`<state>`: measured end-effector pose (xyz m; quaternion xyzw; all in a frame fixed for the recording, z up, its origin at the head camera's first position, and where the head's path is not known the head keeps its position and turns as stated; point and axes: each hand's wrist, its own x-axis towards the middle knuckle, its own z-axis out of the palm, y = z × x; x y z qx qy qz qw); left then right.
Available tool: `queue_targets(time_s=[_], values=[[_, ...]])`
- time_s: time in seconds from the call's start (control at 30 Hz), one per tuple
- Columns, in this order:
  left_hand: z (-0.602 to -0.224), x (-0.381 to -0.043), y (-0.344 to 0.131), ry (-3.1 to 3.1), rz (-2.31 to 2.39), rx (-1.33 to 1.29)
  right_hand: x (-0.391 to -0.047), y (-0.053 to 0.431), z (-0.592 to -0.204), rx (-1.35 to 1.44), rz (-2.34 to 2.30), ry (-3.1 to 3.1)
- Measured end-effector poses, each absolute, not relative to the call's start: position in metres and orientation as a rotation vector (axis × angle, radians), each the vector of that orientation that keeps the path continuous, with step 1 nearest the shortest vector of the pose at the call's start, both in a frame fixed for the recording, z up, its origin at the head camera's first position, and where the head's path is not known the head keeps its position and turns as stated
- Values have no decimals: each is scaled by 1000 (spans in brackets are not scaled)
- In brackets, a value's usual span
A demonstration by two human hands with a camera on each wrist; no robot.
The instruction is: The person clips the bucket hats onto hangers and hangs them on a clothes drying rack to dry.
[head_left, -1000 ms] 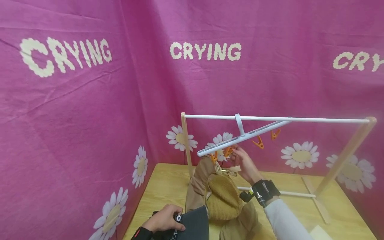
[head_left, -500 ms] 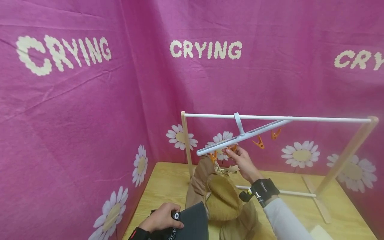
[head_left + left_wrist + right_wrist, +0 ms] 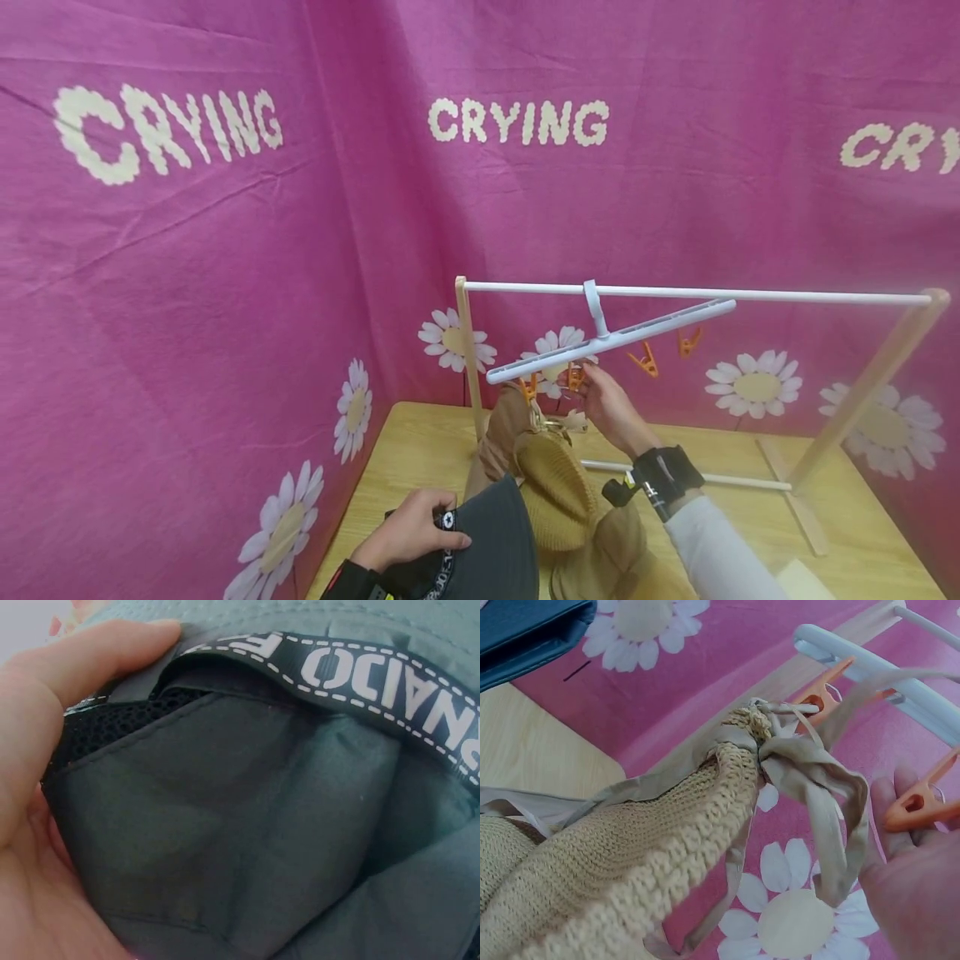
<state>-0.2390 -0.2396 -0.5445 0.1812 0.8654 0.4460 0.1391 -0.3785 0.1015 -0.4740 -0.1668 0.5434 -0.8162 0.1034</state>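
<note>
My left hand [image 3: 412, 529] grips a dark grey bucket hat [image 3: 495, 537] at its inner band, thumb on the lettered ribbon; the left wrist view shows the hat's lining [image 3: 225, 817]. A pale blue clothes hanger [image 3: 607, 342] hooks over a white rod and tilts. From its left orange clip [image 3: 528, 387] hangs a tan knitted hat [image 3: 555, 492] by its cloth ties [image 3: 817, 787]. My right hand [image 3: 611, 408] is under the hanger, its fingers extended against the second orange clip [image 3: 922, 802], which holds nothing. The right thumb is hidden.
The white rod [image 3: 795, 295] runs between wooden posts [image 3: 870, 417] of a rack on the wooden table [image 3: 420, 442]. Two more orange clips [image 3: 643, 360] hang further right. Brown cloth [image 3: 615, 542] lies around the knitted hat. Pink curtain [image 3: 660, 192] encloses the back and left.
My right fingers pinched the second clip half a second ago and now lie straighter beside it. The dark hat has moved slightly right and up in my left hand. The hanger has turned a little.
</note>
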Motion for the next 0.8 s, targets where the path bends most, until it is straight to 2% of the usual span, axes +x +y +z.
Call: queue_targets(time_s=[0.37,0.8], values=[[-536,-238,-233,2527,1360,559,-379,116,-481,-728,-2258,1632],[-518,-233,-206,2669,1427,438,-379,119,-467,-704,-1921,2058]])
